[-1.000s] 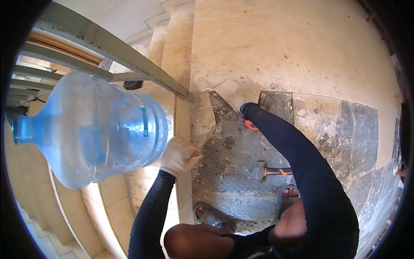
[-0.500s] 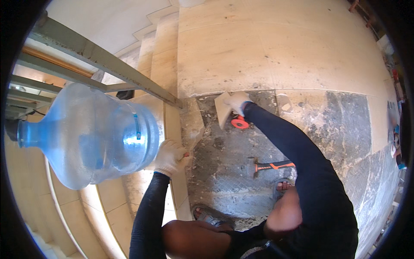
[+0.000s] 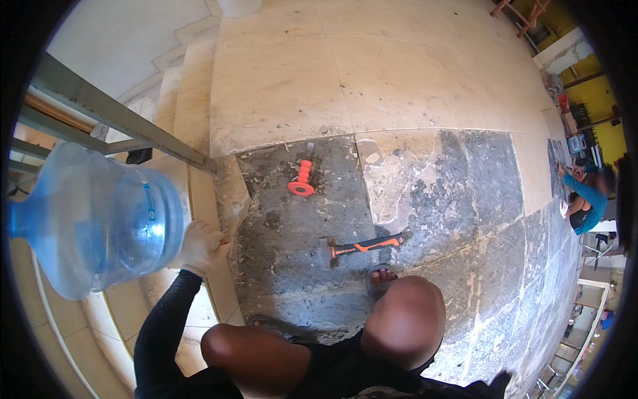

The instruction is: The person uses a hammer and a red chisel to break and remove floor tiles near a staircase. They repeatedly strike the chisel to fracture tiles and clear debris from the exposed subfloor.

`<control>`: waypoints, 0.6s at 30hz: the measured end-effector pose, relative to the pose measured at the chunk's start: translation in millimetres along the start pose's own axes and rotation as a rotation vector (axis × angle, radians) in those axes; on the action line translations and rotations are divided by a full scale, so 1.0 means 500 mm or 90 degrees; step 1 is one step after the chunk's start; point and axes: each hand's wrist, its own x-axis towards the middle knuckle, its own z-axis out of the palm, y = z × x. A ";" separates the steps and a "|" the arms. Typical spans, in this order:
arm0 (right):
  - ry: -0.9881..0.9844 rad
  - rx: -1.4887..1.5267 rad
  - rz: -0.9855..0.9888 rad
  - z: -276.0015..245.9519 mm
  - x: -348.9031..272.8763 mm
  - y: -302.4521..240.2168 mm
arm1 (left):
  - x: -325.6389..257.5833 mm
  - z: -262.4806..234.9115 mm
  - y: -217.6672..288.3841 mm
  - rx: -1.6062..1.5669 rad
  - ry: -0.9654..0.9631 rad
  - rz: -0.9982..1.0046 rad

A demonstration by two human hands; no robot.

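Water jug (image 3: 106, 219), at the frame's left, looks light, slick and fairly stiff to us; we would grasp its narrow neck (image 3: 22, 219). Our gloved left hand (image 3: 201, 247) is just beside its base (image 3: 174, 207), grip unclear to us; our right is out of view.

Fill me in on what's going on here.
Someone is squatting over a patch of bare grey floor, the gloved left hand at the ledge beside the base of a large blue bottle; its exact grip is unclear. The right hand is out of view. A hammer and a red-handled tool lie unheld on the patch. Far right, another person in teal is down low.
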 end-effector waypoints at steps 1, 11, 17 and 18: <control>0.004 -0.041 0.089 -0.009 -0.021 0.070 | 0.000 0.006 -0.002 0.019 -0.003 0.003; 0.098 -0.044 -0.286 0.336 0.073 -0.420 | -0.014 0.029 -0.017 0.052 0.004 0.016; -0.213 0.134 -0.890 0.489 -0.225 -0.998 | 0.001 0.008 0.005 0.096 -0.063 0.028; -0.213 0.151 -1.018 0.488 -0.275 -1.038 | 0.012 0.000 0.017 0.110 -0.086 0.027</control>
